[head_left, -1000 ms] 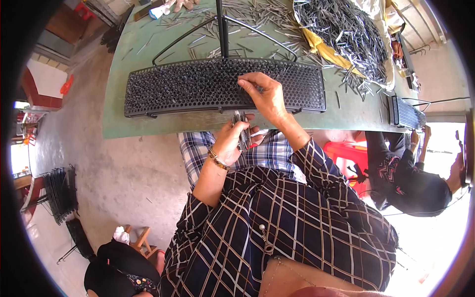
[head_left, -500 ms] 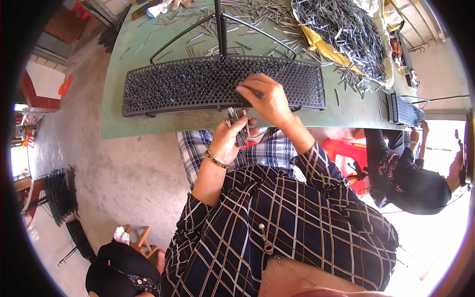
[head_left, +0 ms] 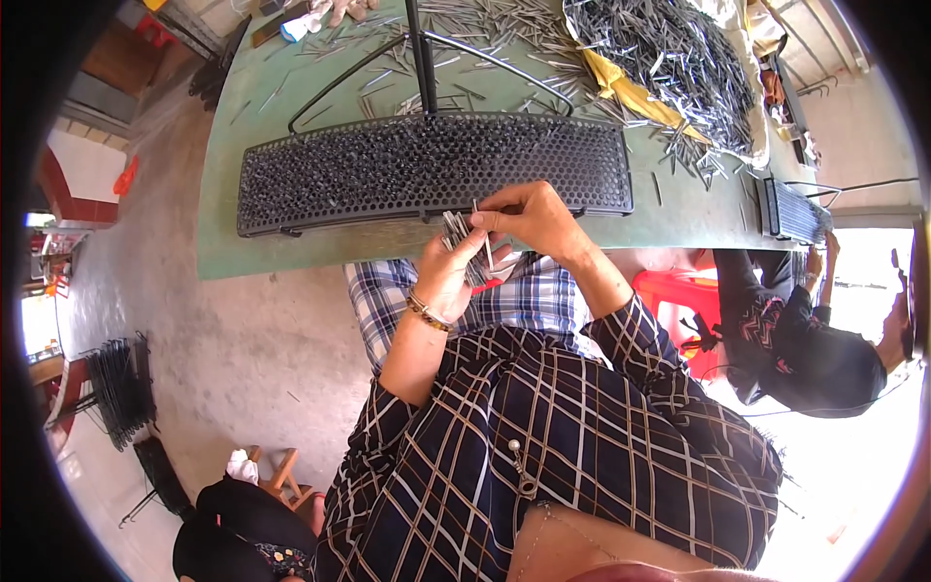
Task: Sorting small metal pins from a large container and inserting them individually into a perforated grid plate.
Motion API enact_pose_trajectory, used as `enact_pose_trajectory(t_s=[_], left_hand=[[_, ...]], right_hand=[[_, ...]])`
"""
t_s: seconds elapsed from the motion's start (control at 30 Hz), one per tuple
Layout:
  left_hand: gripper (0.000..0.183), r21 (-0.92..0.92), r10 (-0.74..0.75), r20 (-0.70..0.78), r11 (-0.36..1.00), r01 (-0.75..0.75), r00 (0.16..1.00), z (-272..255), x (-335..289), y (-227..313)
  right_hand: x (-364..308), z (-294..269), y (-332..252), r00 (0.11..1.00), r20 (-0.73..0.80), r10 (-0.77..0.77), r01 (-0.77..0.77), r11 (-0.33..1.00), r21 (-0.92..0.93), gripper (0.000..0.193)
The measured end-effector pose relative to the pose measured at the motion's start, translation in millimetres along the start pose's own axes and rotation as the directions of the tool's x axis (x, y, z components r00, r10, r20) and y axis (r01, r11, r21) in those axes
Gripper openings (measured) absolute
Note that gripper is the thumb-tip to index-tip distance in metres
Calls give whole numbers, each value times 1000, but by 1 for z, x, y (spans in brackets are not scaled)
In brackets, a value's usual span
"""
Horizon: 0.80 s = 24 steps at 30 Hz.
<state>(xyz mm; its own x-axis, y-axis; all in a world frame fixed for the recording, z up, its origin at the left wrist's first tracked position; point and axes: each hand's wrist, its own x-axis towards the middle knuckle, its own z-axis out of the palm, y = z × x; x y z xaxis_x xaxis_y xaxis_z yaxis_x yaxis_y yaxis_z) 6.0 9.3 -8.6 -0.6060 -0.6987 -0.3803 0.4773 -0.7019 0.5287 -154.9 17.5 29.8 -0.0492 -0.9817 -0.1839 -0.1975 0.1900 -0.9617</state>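
Observation:
My left hand [head_left: 444, 276] is closed round a bundle of thin grey metal strips [head_left: 452, 229], held at the table's front edge. Just to its right, my right hand [head_left: 538, 221] pinches one slim strip [head_left: 475, 207] at the bundle, thumb and forefinger together. Beyond both hands lies a long black perforated rack [head_left: 592, 173] with rows of round holes. Shiny ends crowd the holes in its left and middle parts, while the right part shows bare holes. A black metal frame [head_left: 425, 73] rises from the rack's far side.
Loose strips [head_left: 475, 34] litter the far side of the green table [head_left: 233, 247]. A big heap of strips [head_left: 669, 73] lies on sheeting at back right. At right another person [head_left: 819, 354] works at a similar rack [head_left: 797, 215]. A red stool [head_left: 669, 291] stands beside me.
My right hand has come down and back from over the rack's holes to the bundle in my left hand, where it now pinches a strip. My left hand stays in nearly the same place.

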Motion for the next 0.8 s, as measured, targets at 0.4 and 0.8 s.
enact_pose_trajectory(t_s=[0.4, 0.8], left_hand=[[19, -78, 22, -127, 996, -32, 992, 0, -4, -1], [20, -17, -74, -18, 997, 74, 997, -5, 0, 0]], right_hand=[[3, 3, -3, 997, -76, 0, 8, 994, 107, 18], [46, 15, 11, 815, -287, -503, 409, 851, -330, 13]])
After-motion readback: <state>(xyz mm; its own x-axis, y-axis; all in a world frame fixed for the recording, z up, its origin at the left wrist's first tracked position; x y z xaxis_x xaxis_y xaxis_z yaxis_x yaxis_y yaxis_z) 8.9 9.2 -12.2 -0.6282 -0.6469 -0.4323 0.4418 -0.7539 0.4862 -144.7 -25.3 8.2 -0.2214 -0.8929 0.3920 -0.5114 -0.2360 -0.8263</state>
